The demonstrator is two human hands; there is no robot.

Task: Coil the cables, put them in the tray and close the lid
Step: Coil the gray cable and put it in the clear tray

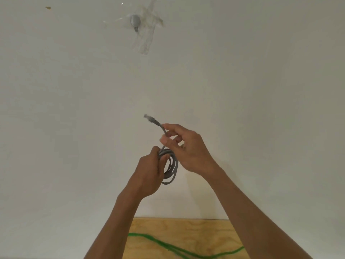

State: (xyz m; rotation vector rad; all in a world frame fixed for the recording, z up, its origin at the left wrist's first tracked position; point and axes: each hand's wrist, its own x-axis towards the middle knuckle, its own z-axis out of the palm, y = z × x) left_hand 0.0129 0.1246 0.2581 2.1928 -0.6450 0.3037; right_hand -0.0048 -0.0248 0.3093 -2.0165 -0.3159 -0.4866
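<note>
A grey cable (172,168) is wound into a small coil and held up in front of a white wall. My left hand (149,172) grips the coil on its left side. My right hand (183,146) pinches the free end of the same cable between thumb and fingers, just below its plug (150,118), which sticks up to the upper left. A green cable (175,248) lies loose across the wooden tabletop (196,232) below my arms. No tray or lid is in view.
The white wall (261,90) fills most of the view. A grey round fitting (134,20) under strips of clear tape sits high on it. Only a small part of the wooden tabletop shows at the bottom.
</note>
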